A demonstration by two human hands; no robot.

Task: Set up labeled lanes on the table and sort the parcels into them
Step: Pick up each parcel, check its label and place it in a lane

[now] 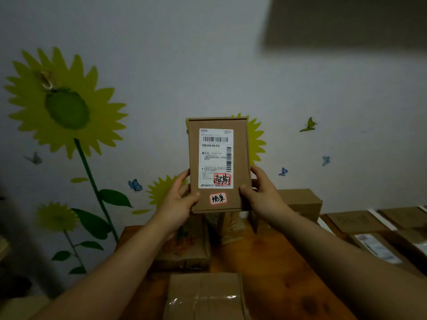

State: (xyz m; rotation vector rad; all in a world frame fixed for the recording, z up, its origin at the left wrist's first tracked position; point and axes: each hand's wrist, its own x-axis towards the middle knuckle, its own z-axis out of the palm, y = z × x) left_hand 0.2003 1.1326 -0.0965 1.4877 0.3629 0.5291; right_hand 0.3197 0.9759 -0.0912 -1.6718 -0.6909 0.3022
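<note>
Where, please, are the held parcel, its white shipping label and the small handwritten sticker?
held parcel (240, 155): head view, bare cardboard right of the label.
shipping label (216, 158): head view, middle of its white sheet.
handwritten sticker (218, 198): head view, its centre.

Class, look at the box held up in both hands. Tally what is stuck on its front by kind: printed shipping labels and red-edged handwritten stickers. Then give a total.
On the box:
Printed shipping label: 1
Red-edged handwritten stickers: 2
Total: 3
</note>
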